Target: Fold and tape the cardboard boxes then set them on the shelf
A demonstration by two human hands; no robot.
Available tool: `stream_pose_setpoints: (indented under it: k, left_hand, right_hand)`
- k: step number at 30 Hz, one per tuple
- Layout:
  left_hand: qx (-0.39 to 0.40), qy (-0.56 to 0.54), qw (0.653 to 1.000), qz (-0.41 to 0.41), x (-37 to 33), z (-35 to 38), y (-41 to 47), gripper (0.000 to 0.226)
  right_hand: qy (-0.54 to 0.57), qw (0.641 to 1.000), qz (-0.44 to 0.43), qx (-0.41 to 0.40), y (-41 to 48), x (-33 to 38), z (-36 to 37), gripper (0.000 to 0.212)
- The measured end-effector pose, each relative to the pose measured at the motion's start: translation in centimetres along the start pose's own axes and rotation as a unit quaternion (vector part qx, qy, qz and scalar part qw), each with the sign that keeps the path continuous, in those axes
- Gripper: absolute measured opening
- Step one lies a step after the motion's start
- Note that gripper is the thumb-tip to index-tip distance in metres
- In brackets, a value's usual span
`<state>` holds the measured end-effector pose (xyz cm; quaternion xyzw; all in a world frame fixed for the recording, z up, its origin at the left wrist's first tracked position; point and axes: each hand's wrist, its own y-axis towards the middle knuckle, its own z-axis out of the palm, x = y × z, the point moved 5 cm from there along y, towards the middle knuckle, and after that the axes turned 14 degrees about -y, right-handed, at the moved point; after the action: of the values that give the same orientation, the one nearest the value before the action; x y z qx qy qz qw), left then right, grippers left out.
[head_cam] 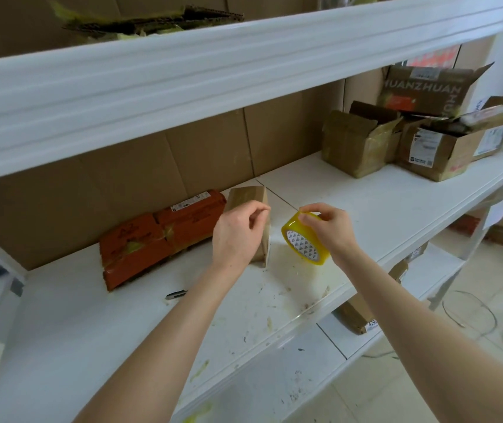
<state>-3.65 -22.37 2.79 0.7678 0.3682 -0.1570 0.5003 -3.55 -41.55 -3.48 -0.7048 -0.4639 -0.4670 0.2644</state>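
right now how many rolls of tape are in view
1. The yellow tape roll is pinched by the right hand, just right of the small brown box on the shelf. More could be hidden in the open boxes.

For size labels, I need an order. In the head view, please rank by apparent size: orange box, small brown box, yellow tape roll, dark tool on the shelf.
1. orange box
2. small brown box, partly hidden by the left hand
3. yellow tape roll; looks similar to the brown box, ranking unsure
4. dark tool
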Motion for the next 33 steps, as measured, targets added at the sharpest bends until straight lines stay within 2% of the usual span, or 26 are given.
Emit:
stream_pose_setpoints:
  k: [6, 9, 13, 19, 25, 33]
  left_hand:
    - [-0.004, 0.020, 1.000, -0.020, -1.3, 1.8, 0.2, 0.017]
    - [0.053, 0.081, 0.995, 0.013, -2.0, 3.3, 0.9, 0.014]
    - [0.112, 0.086, 0.990, -0.030, -1.8, 5.2, 1.3, 0.009]
    - [0.072, -0.009, 0.989, -0.126, -1.4, 5.8, 2.0, 0.011]
    - [0.080, -0.017, 0.988, -0.131, -1.6, 6.0, 2.1, 0.011]
    - [0.091, 0.006, 0.985, -0.146, -1.3, 6.0, 2.2, 0.022]
  right_hand:
    - [-0.034, 0.999, -0.027, -0.005, -0.6, -0.5, -0.6, 0.012]
    - [-0.053, 0.998, -0.037, -0.007, -0.6, -0.5, -0.9, 0.010]
    - [-0.061, 0.996, -0.063, -0.003, -0.9, -0.2, -1.4, 0.015]
    - [-0.056, 0.996, -0.070, 0.022, -0.9, -0.2, -2.3, 0.015]
    - [-0.050, 0.996, -0.061, 0.037, -0.7, -0.4, -2.4, 0.022]
    - [-0.044, 0.997, -0.065, 0.021, -0.5, 0.1, -2.1, 0.027]
